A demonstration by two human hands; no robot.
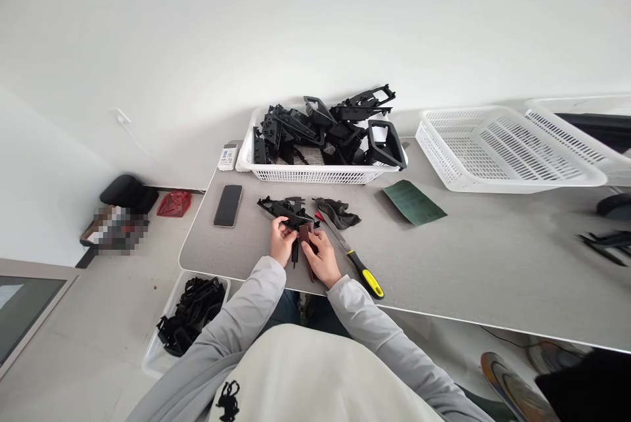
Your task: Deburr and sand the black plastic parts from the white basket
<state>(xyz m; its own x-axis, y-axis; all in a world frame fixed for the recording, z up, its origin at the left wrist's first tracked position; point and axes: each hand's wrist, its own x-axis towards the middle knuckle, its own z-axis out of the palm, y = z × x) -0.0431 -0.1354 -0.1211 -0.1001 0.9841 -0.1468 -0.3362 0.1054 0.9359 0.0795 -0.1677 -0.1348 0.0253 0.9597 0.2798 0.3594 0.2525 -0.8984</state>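
My left hand point(280, 242) is closed on a black plastic part point(283, 210), gripping its near edge over the table. In my right hand point(321, 256) is a folded piece of brown sandpaper point(304, 233), pinched between thumb and fingers and touching or very near the part's right end. Just beyond my right hand lies a crumpled black cloth point(340, 213). A file point(365, 272) with a black and yellow handle rests to the right, its blade pointing at the cloth. The fingertips under the part are hidden.
Behind my hands, a white basket point(315, 175) holds many black plastic parts. A phone point(227, 206) lies left, a green sheet point(413, 202) right. Another white basket point(522, 182) stands farther right. On the floor at left is a bin point(170, 297) of black parts.
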